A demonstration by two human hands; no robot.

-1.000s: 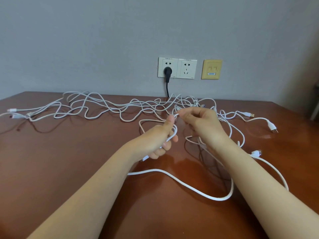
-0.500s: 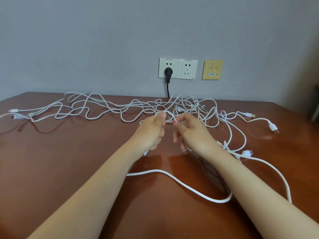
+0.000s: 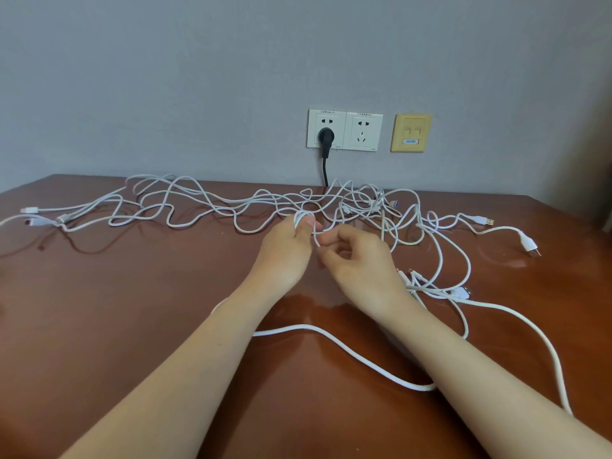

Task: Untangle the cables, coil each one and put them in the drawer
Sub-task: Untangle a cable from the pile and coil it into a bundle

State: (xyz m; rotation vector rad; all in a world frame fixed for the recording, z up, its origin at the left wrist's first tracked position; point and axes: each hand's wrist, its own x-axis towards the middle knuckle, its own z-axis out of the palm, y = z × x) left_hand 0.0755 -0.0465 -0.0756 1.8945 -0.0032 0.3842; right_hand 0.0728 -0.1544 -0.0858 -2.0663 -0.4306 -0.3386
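Observation:
Several white cables point(image 3: 205, 207) lie tangled across the back of a brown wooden table point(image 3: 116, 309). My left hand point(image 3: 286, 256) grips a small coil of thin white cable, loops showing over its fingers. My right hand point(image 3: 359, 263) pinches the same cable right beside it, thumb and forefinger closed on the strand. A thicker white cable point(image 3: 347, 349) curves under my forearms toward the right. USB ends point(image 3: 485, 221) and a plug end point(image 3: 530, 246) lie at the right. No drawer is in view.
Two white wall sockets point(image 3: 362, 130) sit on the grey wall, with a black plug point(image 3: 326, 139) in the left one. A beige data socket point(image 3: 411, 132) is beside them. More connector ends point(image 3: 31, 216) lie at the far left.
Both hands moved away from me toward the tangle and came closer together. The cable now wraps in loops around my left hand's fingers.

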